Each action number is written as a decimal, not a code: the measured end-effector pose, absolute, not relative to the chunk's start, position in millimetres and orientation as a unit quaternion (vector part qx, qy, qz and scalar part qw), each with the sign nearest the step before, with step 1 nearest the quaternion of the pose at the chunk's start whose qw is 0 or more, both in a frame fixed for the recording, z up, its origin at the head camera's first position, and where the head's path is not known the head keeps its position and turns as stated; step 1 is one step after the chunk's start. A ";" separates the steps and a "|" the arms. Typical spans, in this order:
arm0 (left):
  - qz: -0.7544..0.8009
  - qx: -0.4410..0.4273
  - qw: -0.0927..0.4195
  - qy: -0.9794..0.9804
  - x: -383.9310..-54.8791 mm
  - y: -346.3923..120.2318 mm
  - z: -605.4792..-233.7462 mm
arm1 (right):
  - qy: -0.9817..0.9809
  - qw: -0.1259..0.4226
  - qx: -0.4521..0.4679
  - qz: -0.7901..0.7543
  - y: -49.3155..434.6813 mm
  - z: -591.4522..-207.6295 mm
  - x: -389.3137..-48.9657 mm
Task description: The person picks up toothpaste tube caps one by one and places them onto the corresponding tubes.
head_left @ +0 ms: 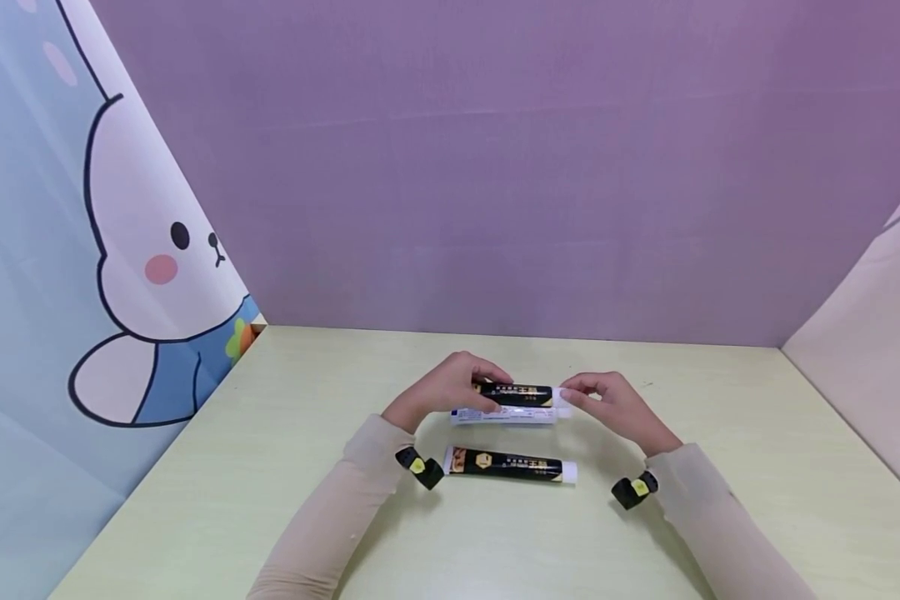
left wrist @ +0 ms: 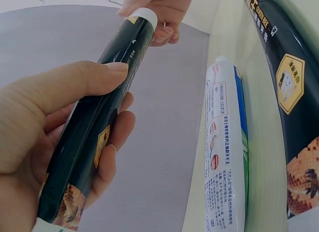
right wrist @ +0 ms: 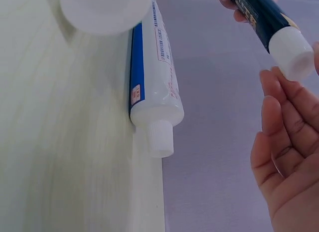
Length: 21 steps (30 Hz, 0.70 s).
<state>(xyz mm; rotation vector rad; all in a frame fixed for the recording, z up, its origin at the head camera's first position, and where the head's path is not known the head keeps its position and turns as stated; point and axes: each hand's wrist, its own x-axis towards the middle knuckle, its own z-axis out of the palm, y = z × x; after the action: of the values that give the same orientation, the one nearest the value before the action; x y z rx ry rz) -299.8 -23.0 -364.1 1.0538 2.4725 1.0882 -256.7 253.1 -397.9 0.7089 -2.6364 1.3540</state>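
My left hand (head_left: pixel 453 386) grips a black toothpaste tube (head_left: pixel 525 395), raised off the table, with the thumb on top and fingers curled beneath. At the tube's other end, my right hand (head_left: pixel 612 405) pinches the white cap (right wrist: pixel 290 51) between thumb and fingertips. The right wrist view cuts off most of that thumb. Below the held tube lies a white toothpaste tube (left wrist: pixel 220 147) with blue and green edging, its cap pointing right. Nearer the body, a second black toothpaste tube (head_left: pixel 506 465) lies flat on the table, also with its white cap to the right.
The pale wood-look table (head_left: pixel 270 467) ends at a purple backdrop (head_left: pixel 525 183). A blue cloth with a cartoon rabbit (head_left: pixel 165 225) hangs on the left, and a pale cloth (head_left: pixel 870 358) on the right. Each wrist wears a small black camera (head_left: pixel 420 467).
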 end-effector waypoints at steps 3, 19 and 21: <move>0.374 0.362 0.120 0.845 -299.7 -23.5 -363.8 | -0.860 0.033 0.227 0.455 253.1 -397.4 -256.9; 0.380 0.366 0.128 0.840 -300.0 -23.7 -365.8 | -0.847 0.036 0.265 0.459 253.5 -398.3 -254.7; 0.381 0.366 0.129 0.839 -300.4 -23.7 -366.4 | -0.848 0.060 0.290 0.440 253.5 -399.3 -255.1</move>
<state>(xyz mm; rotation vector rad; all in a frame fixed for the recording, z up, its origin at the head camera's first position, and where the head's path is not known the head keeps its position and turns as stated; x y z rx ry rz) -300.4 -23.7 -366.4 1.0646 2.4388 1.1081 -255.1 253.5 -399.3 0.8787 -2.5651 1.3314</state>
